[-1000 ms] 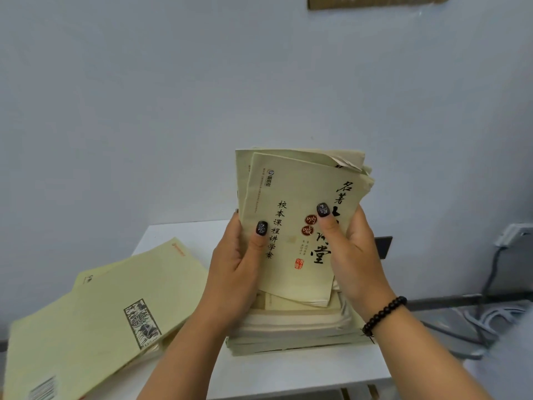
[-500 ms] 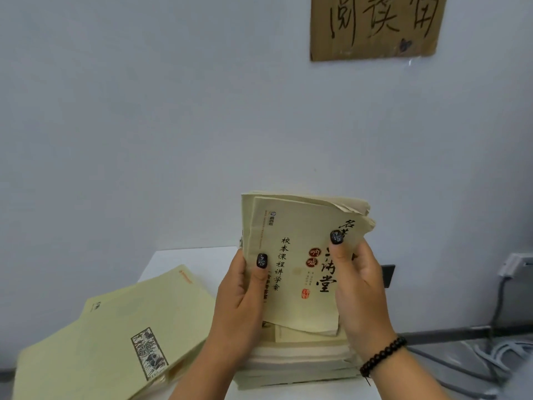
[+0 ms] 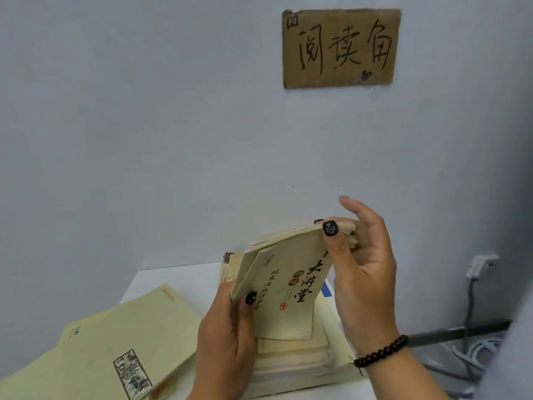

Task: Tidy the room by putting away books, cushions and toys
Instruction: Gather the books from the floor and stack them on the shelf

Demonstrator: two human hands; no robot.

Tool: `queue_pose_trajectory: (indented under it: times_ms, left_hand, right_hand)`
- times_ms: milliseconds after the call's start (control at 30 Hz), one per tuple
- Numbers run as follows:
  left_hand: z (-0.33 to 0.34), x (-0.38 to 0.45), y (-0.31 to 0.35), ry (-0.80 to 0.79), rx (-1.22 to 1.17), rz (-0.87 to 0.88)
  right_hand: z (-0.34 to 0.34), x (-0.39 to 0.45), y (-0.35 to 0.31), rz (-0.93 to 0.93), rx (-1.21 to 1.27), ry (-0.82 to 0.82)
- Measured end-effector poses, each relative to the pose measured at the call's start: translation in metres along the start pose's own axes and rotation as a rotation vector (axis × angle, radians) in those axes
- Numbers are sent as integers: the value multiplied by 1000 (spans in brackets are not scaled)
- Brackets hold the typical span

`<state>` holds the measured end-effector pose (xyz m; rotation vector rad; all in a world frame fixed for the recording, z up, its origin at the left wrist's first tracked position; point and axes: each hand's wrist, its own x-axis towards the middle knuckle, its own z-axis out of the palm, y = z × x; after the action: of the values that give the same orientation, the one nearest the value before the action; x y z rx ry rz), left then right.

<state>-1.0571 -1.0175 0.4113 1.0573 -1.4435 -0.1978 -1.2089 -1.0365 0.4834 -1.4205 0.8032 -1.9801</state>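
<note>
I hold a small bundle of thin yellowish booklets (image 3: 285, 293) upright over a stack of books (image 3: 300, 362) on the white table (image 3: 173, 278). My left hand (image 3: 227, 339) grips the bundle's lower left edge, thumb on the front cover. My right hand (image 3: 363, 272) pinches its top right corner, thumb on the cover and the other fingers behind it. The bundle leans to the right, and its bottom edge rests on the stack.
Large pale-yellow books (image 3: 115, 350) lie fanned out on the table's left side. A cardboard sign (image 3: 340, 47) with handwritten characters hangs on the wall above. A wall socket (image 3: 480, 265) with grey cables (image 3: 467, 353) is at the right.
The bundle has tilted to the right. My right hand slid up to its top corner and my left hand slid down its left edge. The view has risen, showing the whole sign.
</note>
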Motion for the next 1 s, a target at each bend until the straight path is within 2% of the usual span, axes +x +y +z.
queue_pose_trajectory:
  times_ms: [133,267,467,633,800,1000]
  left_hand:
    - [0,-4,4,-1,-64,12]
    - [0,-3,5,48,-123,-1]
    - [9,0,11,95,-118,-57]
    - [17,6,10,156,-179,-166]
    - [20,14,8,169,-218,-286]
    - [12,18,-2,-30,-54,-311]
  right_hand:
    - [-3,-2,-1,-140,-104,58]
    - [-11,4,-4,-194,-169,8]
    - [-17,12,-1,146,157,31]
    - [-16,15,4,225,289,-29]
    - [-4,-2,32,281,254,-195]
    - [-3,-9,52,427,73,-208]
